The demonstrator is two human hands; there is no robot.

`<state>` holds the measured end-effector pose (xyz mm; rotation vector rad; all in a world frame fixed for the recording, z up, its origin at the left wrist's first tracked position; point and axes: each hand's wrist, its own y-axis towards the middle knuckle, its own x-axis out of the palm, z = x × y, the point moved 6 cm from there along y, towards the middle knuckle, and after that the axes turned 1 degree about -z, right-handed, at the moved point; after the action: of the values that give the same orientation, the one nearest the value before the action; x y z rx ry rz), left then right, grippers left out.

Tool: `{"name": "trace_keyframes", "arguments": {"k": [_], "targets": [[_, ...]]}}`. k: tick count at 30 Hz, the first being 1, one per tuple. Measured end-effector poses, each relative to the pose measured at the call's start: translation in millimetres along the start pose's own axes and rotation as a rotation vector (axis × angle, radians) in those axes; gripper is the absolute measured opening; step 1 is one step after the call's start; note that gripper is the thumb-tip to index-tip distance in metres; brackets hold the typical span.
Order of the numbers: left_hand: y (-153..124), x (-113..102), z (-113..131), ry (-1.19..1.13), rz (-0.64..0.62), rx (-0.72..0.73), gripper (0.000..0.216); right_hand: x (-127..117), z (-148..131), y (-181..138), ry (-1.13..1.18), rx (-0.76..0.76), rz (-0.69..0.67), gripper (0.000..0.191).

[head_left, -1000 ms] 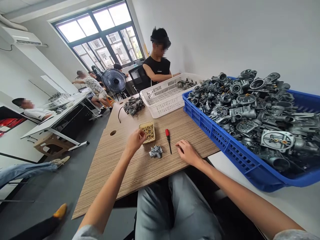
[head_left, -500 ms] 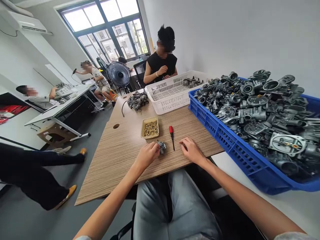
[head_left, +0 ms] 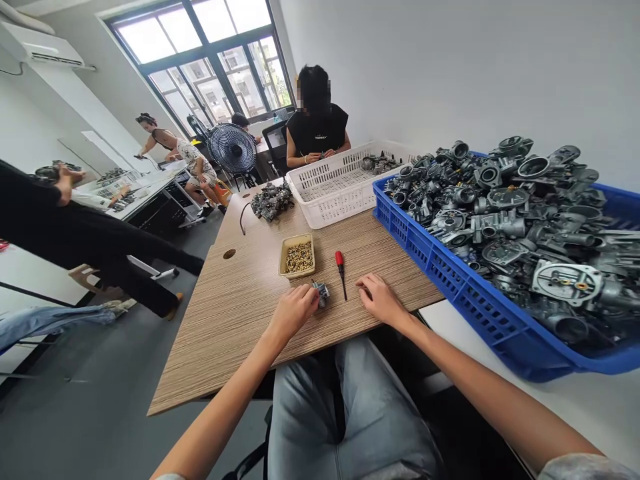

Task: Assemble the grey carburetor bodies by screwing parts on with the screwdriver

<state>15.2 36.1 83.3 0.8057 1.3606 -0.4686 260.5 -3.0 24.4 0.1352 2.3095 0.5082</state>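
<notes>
A small metal carburetor (head_left: 323, 294) is on the wooden table (head_left: 225, 320), and my left hand (head_left: 294, 309) is closed around its left side. Loosely bent, with a gap between thumb and fingers, my right hand (head_left: 382, 300) rests on the tabletop and holds nothing. Between the two hands lies a screwdriver (head_left: 340, 265) with a red handle, its dark shaft pointing towards me. Just beyond my left hand stands a cream tray (head_left: 297, 275) of small brass fittings (head_left: 300, 255).
A blue crate (head_left: 480, 313) heaped with carburetors stands at the right. Behind the tray are a white basket (head_left: 335, 212) with some metal parts and a pile of carburetors (head_left: 271, 201). A person (head_left: 320, 127) sits across the table; another (head_left: 115, 247) stands left.
The seated person across the table has lowered their head and hands. The standing person at the left has shifted. My hands, the carburetor and the screwdriver stay in place on the table.
</notes>
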Motion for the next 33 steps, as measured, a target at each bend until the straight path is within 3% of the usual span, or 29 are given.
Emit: {"name": "trace_keyframes", "arguments": {"k": [5, 9, 13, 15, 18, 23, 28, 33], "targets": [[-5.0, -0.8, 0.7, -0.184, 0.168, -0.015, 0.017, 1.3, 1.4, -1.4, -0.019, 0.006, -0.010, 0.022], [-10.8, 14.4, 1.6, -0.370, 0.278, -0.066, 0.020, 2.4, -0.1, 0.0, -0.082, 0.016, -0.012, 0.028], [-16.1, 29.3, 2.2, -0.414, 0.427, -0.143, 0.020, 6.0, -5.3, 22.1, -0.214, -0.009, -0.043, 0.059], [-16.7, 34.5, 0.9, -0.444, 0.452, -0.190, 0.032, 10.5, -8.3, 39.6, -0.288, -0.045, -0.087, 0.075], [-15.6, 37.8, -2.3, -0.521, 0.432, -0.227, 0.050, 19.7, -11.2, 61.3, -0.378, -0.090, -0.171, 0.083], [-12.0, 43.3, -7.0, -0.631, 0.318, -0.250, 0.057, 23.5, -12.2, 70.9, -0.490, -0.093, -0.194, 0.073], [-12.1, 47.8, -8.1, -0.638, 0.300, -0.243, 0.050, 16.0, -13.5, 75.1, -0.532, -0.148, -0.196, 0.052], [-12.3, 50.1, -7.4, -0.606, 0.308, -0.224, 0.050, 17.3, -13.5, 85.3, -0.522, -0.203, -0.262, 0.045]]}}
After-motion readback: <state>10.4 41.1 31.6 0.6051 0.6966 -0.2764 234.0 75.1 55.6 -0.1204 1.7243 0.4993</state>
